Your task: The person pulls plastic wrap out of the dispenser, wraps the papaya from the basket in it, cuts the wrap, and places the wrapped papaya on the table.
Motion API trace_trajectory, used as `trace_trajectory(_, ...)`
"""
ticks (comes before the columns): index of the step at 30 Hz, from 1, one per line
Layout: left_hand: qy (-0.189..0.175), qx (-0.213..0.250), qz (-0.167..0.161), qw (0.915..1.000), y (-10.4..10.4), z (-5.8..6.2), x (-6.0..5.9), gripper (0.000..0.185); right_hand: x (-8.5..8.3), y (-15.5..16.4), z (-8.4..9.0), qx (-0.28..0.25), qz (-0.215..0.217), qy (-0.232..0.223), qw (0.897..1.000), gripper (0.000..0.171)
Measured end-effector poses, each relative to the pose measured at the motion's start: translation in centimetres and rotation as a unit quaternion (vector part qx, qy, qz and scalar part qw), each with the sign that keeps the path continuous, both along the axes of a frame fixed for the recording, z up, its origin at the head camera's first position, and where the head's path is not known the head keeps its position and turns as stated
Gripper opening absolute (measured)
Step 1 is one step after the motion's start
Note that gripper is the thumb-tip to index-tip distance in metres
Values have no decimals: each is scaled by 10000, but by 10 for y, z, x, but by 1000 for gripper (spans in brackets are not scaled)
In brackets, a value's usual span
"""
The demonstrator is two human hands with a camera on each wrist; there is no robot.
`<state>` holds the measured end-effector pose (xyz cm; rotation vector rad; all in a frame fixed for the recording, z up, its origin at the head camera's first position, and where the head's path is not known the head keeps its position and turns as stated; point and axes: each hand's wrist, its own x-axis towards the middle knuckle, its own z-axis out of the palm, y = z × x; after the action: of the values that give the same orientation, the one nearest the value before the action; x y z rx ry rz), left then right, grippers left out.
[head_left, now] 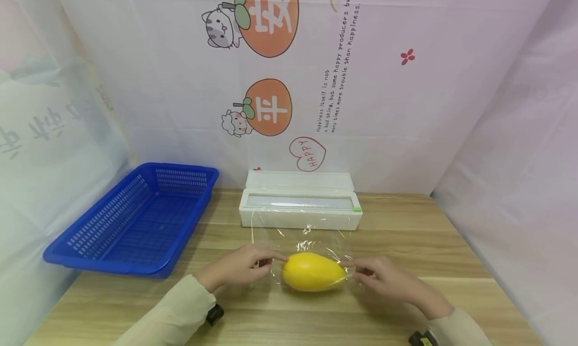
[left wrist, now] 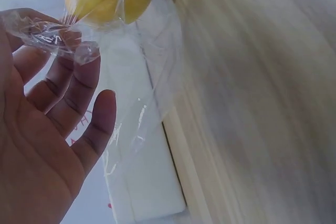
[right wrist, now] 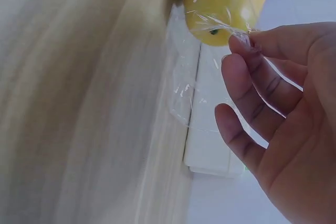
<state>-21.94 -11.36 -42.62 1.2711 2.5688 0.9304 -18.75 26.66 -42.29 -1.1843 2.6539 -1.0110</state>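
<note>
In the head view the yellow mango [head_left: 312, 271] lies low in the centre on the table [head_left: 451, 245], the left hand [head_left: 241, 267] and right hand [head_left: 384, 278] pinching the plastic wrap [head_left: 307, 235] at its ends, while the left wrist view shows fingers [left wrist: 79, 85] holding bunched wrap at upper left, and the right wrist view shows fingertips [right wrist: 241, 45] pinching wrap at upper right.

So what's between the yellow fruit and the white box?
In the head view, only clear wrap lies there, stretching over the table from the box to the fruit.

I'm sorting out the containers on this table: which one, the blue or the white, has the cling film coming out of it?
The white dispenser box, lid open, behind the mango; the blue basket stands apart, left.
</note>
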Motion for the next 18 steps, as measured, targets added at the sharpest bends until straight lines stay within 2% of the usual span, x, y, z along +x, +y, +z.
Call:
trace_trajectory(5, -23, 83, -115, 9999, 2, 4, -6, 39, -9, 0, 2, -45, 34, -246, 9997, 27)
trace_trajectory(12, -481, 88, -237, 9985, -3, 2, -15, 38, -21, -1, 6, -78, 321, -617, 9975, 28)
trace_trajectory(18, -684, 121, -57, 9976, -4, -2, -26, 38, -35, -1, 1, -52, -25, -991, 9951, 28)
